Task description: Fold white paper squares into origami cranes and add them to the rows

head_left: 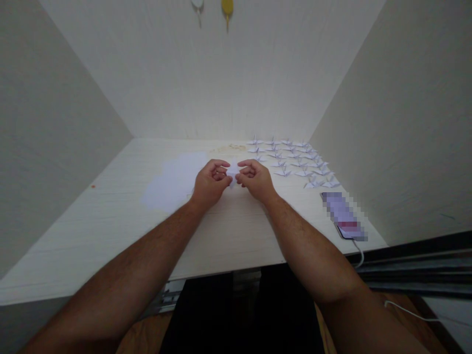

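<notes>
Between my hands, above the middle of the white table, is a small folded piece of white paper (232,170). My left hand (212,182) pinches its left side between thumb and fingers. On the opposite side, my right hand (255,179) grips it in the same way, fingertips curled inward. The paper's exact folds are too small and too pale to make out. Several folded white paper cranes (283,164) stand in rows to the right of my right hand. White paper sheets (173,179) lie on the table to the left of my left hand.
A phone (342,216) with a white cable (361,255) lies near the table's right edge. Walls enclose the table (228,236) at the back and both sides. Brownish marks (236,147) show near the back wall, and two hooks (227,7) hang above.
</notes>
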Action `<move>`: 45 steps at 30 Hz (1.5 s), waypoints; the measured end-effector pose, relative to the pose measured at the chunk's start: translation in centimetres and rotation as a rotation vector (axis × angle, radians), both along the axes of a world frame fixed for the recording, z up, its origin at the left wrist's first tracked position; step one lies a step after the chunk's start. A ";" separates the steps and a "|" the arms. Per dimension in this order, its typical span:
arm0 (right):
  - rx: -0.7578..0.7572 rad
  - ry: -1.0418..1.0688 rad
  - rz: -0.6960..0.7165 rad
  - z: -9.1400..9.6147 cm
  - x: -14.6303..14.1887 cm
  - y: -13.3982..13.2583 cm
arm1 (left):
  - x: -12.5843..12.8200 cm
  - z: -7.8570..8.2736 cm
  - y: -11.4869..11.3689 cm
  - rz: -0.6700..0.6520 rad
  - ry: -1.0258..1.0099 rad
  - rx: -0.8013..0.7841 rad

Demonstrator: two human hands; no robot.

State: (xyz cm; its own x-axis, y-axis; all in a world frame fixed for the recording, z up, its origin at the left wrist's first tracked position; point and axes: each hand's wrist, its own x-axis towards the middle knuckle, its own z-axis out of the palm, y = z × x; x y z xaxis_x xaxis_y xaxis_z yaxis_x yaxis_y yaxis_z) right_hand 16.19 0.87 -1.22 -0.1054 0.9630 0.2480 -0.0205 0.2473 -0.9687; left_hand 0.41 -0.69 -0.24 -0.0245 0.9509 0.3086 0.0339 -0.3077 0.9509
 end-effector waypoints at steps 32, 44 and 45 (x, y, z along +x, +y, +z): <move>0.114 -0.060 0.071 0.3 0.3 -0.6 | 0.1 0.5 -0.2 -0.067 -0.015 -0.090; 0.058 0.046 0.162 0.3 0.5 -0.2 | 0.0 0.5 -0.3 -0.084 -0.173 -0.149; 0.047 0.058 0.164 0.3 0.5 -0.3 | 0.0 0.5 -0.3 -0.086 -0.181 -0.155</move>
State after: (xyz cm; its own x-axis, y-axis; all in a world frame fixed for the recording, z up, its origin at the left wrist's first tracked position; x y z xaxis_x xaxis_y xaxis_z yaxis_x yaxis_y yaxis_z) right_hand 16.74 0.61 -0.89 -0.2445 0.9213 0.3024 -0.1194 0.2809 -0.9523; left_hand 0.37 -0.95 0.22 0.0171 0.9874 0.1572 -0.1610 -0.1524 0.9751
